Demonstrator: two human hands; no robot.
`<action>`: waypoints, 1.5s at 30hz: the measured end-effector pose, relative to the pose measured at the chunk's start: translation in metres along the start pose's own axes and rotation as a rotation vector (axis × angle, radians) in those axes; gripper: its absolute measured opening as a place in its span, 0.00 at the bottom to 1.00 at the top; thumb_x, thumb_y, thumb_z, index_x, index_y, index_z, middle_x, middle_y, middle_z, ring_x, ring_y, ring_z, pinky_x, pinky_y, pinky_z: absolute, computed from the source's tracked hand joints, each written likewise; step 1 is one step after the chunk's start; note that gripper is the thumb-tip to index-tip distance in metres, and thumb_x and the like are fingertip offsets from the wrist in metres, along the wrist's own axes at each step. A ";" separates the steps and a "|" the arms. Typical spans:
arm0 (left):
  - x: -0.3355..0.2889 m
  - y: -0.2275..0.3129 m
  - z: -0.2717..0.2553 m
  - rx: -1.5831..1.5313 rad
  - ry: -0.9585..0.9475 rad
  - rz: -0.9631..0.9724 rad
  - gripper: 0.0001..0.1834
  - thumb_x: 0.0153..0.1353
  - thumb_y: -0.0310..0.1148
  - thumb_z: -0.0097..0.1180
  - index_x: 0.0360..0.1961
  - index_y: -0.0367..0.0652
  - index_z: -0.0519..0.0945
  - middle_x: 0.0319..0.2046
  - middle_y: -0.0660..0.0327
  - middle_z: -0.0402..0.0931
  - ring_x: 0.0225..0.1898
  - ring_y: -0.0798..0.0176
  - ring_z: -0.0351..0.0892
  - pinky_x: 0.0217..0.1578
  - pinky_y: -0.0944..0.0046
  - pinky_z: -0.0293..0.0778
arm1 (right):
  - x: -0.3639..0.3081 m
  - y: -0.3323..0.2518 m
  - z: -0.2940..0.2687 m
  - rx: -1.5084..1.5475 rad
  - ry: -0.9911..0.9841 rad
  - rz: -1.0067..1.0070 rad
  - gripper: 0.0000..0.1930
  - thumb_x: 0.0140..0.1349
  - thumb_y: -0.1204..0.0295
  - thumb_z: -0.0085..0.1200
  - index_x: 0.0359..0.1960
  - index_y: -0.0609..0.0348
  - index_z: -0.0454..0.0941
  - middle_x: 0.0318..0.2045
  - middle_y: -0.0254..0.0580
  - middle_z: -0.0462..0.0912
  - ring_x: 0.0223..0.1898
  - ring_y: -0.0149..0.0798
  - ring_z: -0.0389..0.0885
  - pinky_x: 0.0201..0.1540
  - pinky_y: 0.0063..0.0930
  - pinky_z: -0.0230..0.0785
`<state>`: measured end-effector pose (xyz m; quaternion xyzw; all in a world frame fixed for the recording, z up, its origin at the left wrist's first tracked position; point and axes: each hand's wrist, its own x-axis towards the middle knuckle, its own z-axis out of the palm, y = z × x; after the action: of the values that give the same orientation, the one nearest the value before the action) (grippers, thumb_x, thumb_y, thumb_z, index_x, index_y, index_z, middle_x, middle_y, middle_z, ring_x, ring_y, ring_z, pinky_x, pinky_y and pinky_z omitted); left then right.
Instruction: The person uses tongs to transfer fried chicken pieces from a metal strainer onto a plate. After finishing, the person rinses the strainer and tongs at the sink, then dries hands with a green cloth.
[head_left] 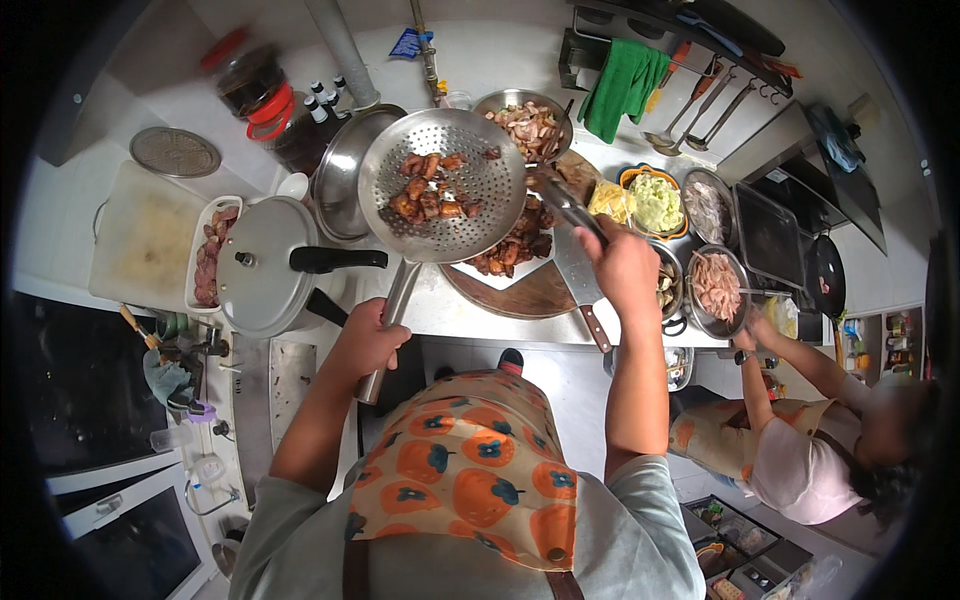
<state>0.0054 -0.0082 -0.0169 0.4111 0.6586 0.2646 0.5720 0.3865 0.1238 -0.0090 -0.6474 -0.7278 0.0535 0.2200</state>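
Observation:
My left hand [378,345] is closed around the long metal handle of a perforated skimmer [490,205], held level over the counter. Browned meat pieces [430,192] lie in its bowl. In my right hand [625,270] are metal tongs [570,205], their tips at the skimmer's right rim, partly blurred. Below and to the right, a pile of browned meat [518,248] sits on something white on a round wooden board [520,300]. A cleaver [575,275] with a wooden handle lies beside the pile, under my right hand.
Left stand a pressure cooker [265,275] and a white tray of raw meat [198,255]. Behind is a bowl of sliced meat [525,125]. On the right, a co-worker [790,440] reaches toward a bowl of pale strips [718,285], near shredded greens [655,200].

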 end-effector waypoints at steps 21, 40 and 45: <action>-0.008 0.007 -0.002 0.009 -0.006 0.029 0.07 0.62 0.25 0.62 0.38 0.34 0.76 0.23 0.60 0.76 0.16 0.65 0.77 0.19 0.62 0.74 | -0.039 0.061 0.075 0.013 -0.211 0.194 0.33 0.72 0.41 0.58 0.63 0.56 0.85 0.44 0.61 0.90 0.45 0.63 0.90 0.48 0.52 0.82; -0.007 0.007 0.020 0.083 -0.048 -0.020 0.07 0.63 0.23 0.63 0.38 0.38 0.76 0.23 0.63 0.76 0.15 0.68 0.76 0.17 0.64 0.72 | 0.035 -0.041 0.031 -0.332 -0.287 -0.526 0.32 0.68 0.41 0.60 0.58 0.57 0.84 0.38 0.49 0.89 0.37 0.50 0.91 0.37 0.44 0.82; -0.003 0.004 0.005 0.001 -0.038 -0.006 0.07 0.62 0.24 0.63 0.37 0.36 0.76 0.24 0.61 0.76 0.16 0.66 0.77 0.19 0.62 0.73 | 0.029 -0.014 -0.008 0.033 0.031 -0.362 0.30 0.68 0.43 0.63 0.59 0.54 0.85 0.38 0.52 0.90 0.38 0.55 0.91 0.39 0.49 0.82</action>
<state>0.0108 -0.0088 -0.0131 0.4144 0.6491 0.2547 0.5849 0.3749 0.1474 0.0107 -0.5027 -0.8280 0.0151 0.2480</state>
